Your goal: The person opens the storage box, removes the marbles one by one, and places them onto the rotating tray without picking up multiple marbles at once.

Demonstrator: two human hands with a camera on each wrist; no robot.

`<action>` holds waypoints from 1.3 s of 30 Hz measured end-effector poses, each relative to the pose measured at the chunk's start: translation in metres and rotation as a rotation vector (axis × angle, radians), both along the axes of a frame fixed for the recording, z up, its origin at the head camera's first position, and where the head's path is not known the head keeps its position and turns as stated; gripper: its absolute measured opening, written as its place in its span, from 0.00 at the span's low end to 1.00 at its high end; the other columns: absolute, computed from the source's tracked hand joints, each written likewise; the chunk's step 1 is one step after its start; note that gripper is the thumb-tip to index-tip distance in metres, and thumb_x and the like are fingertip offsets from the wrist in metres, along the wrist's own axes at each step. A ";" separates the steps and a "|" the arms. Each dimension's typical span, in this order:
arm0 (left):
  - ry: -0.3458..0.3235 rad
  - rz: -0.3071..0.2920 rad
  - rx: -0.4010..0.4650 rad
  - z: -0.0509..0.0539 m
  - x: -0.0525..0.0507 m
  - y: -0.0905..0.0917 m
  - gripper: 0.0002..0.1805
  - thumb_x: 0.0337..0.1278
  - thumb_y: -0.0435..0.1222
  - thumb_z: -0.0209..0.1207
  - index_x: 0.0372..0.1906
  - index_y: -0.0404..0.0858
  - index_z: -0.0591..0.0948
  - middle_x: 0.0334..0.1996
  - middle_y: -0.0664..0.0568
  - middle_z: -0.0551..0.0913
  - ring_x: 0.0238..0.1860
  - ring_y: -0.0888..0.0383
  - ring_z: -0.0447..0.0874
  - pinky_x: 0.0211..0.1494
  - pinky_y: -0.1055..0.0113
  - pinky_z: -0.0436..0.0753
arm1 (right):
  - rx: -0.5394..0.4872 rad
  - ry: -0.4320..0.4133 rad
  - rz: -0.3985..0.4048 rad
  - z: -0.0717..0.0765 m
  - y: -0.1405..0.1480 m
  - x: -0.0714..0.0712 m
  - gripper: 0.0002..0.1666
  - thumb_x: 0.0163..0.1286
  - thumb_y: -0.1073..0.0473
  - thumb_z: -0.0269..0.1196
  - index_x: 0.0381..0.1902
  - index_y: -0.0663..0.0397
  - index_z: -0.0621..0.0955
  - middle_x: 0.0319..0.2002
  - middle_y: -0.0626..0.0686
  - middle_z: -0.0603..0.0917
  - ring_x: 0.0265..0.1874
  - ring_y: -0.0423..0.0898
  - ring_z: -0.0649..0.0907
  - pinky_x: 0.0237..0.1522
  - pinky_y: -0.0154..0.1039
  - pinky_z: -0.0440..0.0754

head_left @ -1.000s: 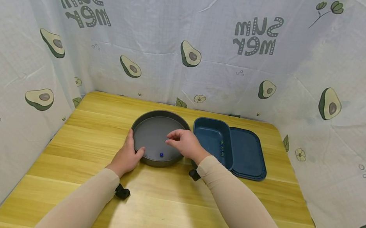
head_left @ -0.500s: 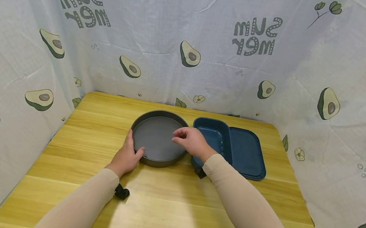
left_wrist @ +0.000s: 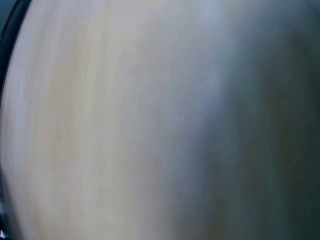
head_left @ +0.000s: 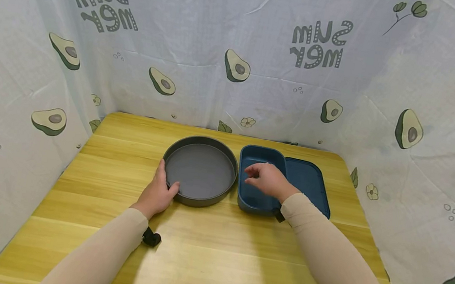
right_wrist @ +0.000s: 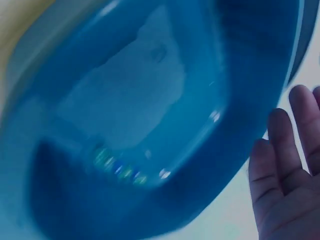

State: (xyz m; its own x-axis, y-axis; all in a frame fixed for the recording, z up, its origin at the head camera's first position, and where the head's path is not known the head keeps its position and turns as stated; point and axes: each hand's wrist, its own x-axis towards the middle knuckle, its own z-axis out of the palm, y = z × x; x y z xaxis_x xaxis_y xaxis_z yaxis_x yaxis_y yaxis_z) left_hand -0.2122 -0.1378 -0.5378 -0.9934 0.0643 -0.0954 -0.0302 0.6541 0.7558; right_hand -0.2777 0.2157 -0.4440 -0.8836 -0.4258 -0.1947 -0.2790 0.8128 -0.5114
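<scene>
My left hand [head_left: 156,195] grips the near-left rim of a round dark-grey cake pan [head_left: 201,170], thumb over the edge and fingers along the outside. Over the blue rectangular box [head_left: 255,205] hovers my right hand [head_left: 268,180], with fingers bent loosely and no thing visible between them. Seen from the right wrist, that hand [right_wrist: 295,175] has its fingers apart beside the box wall. Several glass marbles [right_wrist: 120,169], blue and green, lie in a row on the box floor; the hand hides them from the head. No marble shows in the pan.
A flat blue lid [head_left: 312,181] lies to the right of the box, partly behind the right forearm. Box and pan stand close together on the wooden table [head_left: 201,256]. A printed cloth [head_left: 199,34] hangs behind and at both sides. The left wrist view is blurred.
My right hand has moved right, from over the pan to over the box. A blue marble seen on the pan floor a second ago has gone from sight. The left hand has stayed put.
</scene>
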 end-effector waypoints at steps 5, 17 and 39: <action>-0.010 0.003 0.004 0.002 0.001 0.000 0.54 0.80 0.54 0.50 0.84 0.43 0.24 0.87 0.43 0.31 0.86 0.41 0.44 0.86 0.42 0.54 | 0.160 0.016 0.063 -0.003 0.021 0.001 0.24 0.75 0.58 0.68 0.65 0.59 0.83 0.62 0.58 0.87 0.63 0.57 0.85 0.65 0.53 0.83; -0.001 0.008 0.008 0.001 0.000 0.000 0.54 0.79 0.54 0.50 0.85 0.42 0.25 0.87 0.42 0.33 0.86 0.39 0.46 0.85 0.42 0.56 | 0.446 0.085 0.200 -0.007 0.044 0.009 0.17 0.68 0.58 0.74 0.54 0.52 0.90 0.51 0.52 0.92 0.51 0.53 0.89 0.64 0.62 0.76; -0.004 0.014 -0.001 -0.003 -0.002 0.000 0.54 0.79 0.54 0.50 0.84 0.43 0.24 0.87 0.42 0.33 0.86 0.40 0.44 0.86 0.42 0.54 | 0.620 0.103 0.285 -0.013 0.044 0.016 0.14 0.67 0.66 0.70 0.25 0.42 0.88 0.22 0.43 0.85 0.25 0.44 0.76 0.48 0.55 0.64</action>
State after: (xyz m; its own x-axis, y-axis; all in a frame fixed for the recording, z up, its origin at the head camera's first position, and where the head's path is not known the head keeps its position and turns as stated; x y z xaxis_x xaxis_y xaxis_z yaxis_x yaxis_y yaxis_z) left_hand -0.2142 -0.1374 -0.5411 -0.9938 0.0500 -0.0993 -0.0425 0.6544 0.7550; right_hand -0.2619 0.2592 -0.4570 -0.7808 -0.4813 -0.3984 -0.5475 0.8343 0.0652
